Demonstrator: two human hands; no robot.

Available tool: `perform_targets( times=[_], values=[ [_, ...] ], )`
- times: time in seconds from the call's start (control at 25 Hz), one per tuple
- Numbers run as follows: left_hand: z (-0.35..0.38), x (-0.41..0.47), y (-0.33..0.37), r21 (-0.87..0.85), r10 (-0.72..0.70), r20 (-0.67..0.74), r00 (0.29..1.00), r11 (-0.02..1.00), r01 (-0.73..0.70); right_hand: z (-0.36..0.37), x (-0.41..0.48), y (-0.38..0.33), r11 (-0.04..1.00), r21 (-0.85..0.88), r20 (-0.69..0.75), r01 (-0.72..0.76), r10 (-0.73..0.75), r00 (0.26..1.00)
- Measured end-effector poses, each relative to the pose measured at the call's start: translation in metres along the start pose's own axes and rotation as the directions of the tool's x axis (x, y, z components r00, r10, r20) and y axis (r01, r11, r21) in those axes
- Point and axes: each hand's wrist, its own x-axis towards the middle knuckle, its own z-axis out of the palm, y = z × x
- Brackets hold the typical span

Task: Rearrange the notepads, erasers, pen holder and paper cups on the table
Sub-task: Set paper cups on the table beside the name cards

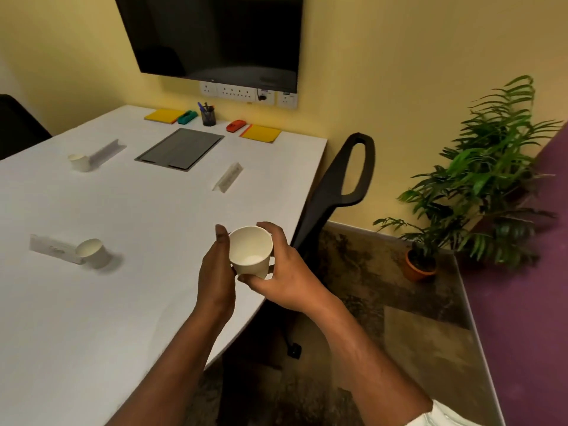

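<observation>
Head view: paper cup (pixel 250 252) between left hand (pixel 216 273) and right hand (pixel 290 273)

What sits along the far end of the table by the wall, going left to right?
Left yellow notepad → green eraser → pen holder → red eraser → right yellow notepad.

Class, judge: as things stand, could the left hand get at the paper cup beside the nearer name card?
Probably yes: only bare table lies between the left hand and that paper cup, and the right hand grips the held cup.
</observation>
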Motion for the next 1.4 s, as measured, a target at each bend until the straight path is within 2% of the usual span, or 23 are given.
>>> perform_targets(
  times=[0.32, 0.6, 0.88, 1.24, 1.4],
  values=[
    [0.116, 0.001, 0.023, 0.058, 0.069, 0.033, 0.997, 0.996, -0.070, -0.110, -0.016, 0.023, 0.999, -0.041, -0.159, 0.027, -0.033, 0.987],
    [0.225, 0.067, 0.044, -0.047, 0.099, 0.075, 0.992, 0.994, -0.096, -0.210, 0.049, 0.052, 0.995, -0.093, -0.217, 0.038, -0.057, 0.975],
    [0.293, 0.142, 0.073, -0.089, 0.142, 0.028, 0.990, 0.986, -0.139, -0.271, 0.141, 0.083, 0.996, -0.059, -0.168, 0.072, -0.081, 0.982],
    [0.368, 0.239, 0.071, -0.134, 0.115, -0.194, 0.974, 0.981, -0.142, -0.345, 0.242, 0.135, 0.980, -0.019, -0.061, 0.199, -0.200, 0.978],
    [0.421, 0.268, 0.073, -0.123, 0.139, -0.299, 0.944, 0.975, -0.183, -0.396, 0.290, 0.164, 0.959, 0.047, 0.068, 0.279, -0.282, 0.957]
  ],
)
